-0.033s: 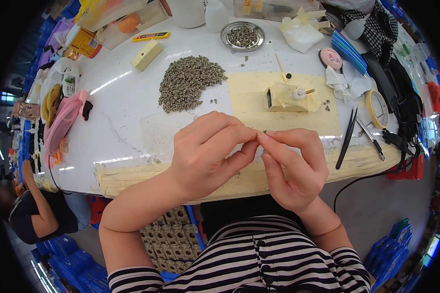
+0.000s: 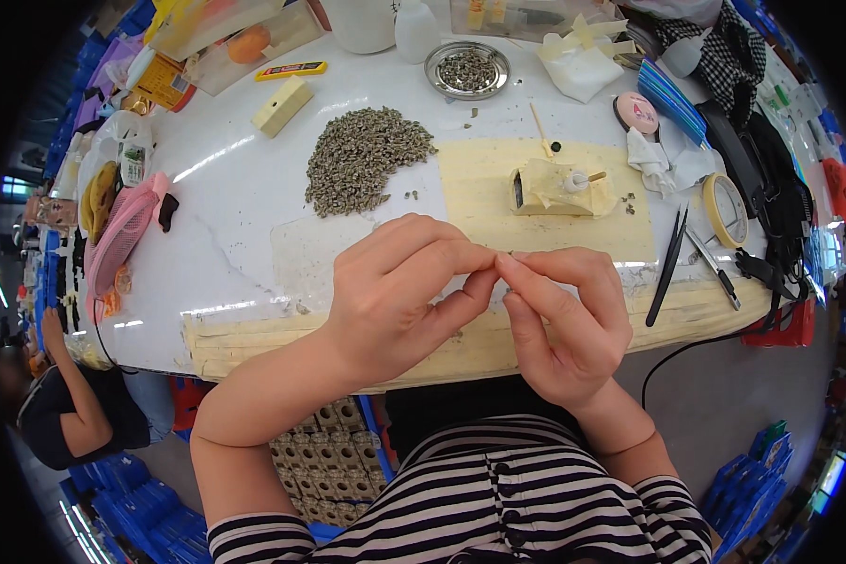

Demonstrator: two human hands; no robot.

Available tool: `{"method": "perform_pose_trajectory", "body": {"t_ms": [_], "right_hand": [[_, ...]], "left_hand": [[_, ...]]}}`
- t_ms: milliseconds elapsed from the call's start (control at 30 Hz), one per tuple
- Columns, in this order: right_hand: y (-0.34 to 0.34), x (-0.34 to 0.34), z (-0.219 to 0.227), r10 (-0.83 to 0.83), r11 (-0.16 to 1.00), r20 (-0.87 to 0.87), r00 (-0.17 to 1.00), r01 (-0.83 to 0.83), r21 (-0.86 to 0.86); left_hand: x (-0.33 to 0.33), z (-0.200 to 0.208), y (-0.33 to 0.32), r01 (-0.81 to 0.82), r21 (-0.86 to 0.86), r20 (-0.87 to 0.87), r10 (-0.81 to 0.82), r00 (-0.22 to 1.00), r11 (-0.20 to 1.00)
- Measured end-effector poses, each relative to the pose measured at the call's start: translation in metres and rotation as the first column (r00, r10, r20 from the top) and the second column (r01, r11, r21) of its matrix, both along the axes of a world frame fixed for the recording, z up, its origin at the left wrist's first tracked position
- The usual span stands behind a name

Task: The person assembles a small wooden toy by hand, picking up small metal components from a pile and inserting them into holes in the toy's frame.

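My left hand [image 2: 404, 287] and my right hand [image 2: 569, 324] meet fingertip to fingertip above the front of the table, each in a closed pinch. Whatever lies between the fingertips is tiny and mostly covered, and I cannot make it out. Beyond my left hand spreads a pile of small grey metal parts [image 2: 362, 160]. Just past my right hand, a block wrapped in cream masking tape [image 2: 545, 188] rests on a tape-covered patch [image 2: 479, 230], with a white piece and a short stick on top.
Right of my hands lie black tweezers [image 2: 667, 268], a craft knife [image 2: 714, 270] and a tape roll [image 2: 726, 209]. Farther back stands a round metal dish [image 2: 467, 70] with more parts. A pale block [image 2: 282, 106] sits far left. At left, another person's arm [image 2: 75, 385] shows.
A small dark speck at the meeting fingertips shows less than before. Otherwise both hands and the table look the same.
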State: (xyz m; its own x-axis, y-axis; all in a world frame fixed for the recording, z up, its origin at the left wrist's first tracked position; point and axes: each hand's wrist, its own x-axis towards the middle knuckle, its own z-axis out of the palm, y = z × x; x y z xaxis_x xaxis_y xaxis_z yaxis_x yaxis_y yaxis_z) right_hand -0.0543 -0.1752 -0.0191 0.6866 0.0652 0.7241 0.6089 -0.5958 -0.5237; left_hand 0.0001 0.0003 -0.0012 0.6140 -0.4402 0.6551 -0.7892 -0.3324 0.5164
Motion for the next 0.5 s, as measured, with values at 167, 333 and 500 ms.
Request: {"method": "perform_pose_trajectory", "body": {"t_ms": [167, 333, 500], "right_hand": [[-0.0008, -0.0020, 0.0017, 0.078, 0.990, -0.138, 0.987, -0.061, 0.124], [-0.0064, -0.0037, -0.0010, 0.233, 0.912, -0.280, 0.931, -0.109, 0.395], [-0.0087, -0.0045, -0.0021, 0.241, 0.910, -0.294, 0.925, -0.110, 0.399]], "left_hand": [[-0.0013, 0.0036, 0.0017, 0.016, -0.022, -0.044, -0.017, 0.999, 1.000], [-0.0012, 0.0038, 0.0027, 0.043, -0.030, -0.043, -0.044, 0.998, 0.999], [-0.0013, 0.0038, 0.0022, 0.039, -0.038, -0.056, -0.041, 0.998, 0.999]]}}
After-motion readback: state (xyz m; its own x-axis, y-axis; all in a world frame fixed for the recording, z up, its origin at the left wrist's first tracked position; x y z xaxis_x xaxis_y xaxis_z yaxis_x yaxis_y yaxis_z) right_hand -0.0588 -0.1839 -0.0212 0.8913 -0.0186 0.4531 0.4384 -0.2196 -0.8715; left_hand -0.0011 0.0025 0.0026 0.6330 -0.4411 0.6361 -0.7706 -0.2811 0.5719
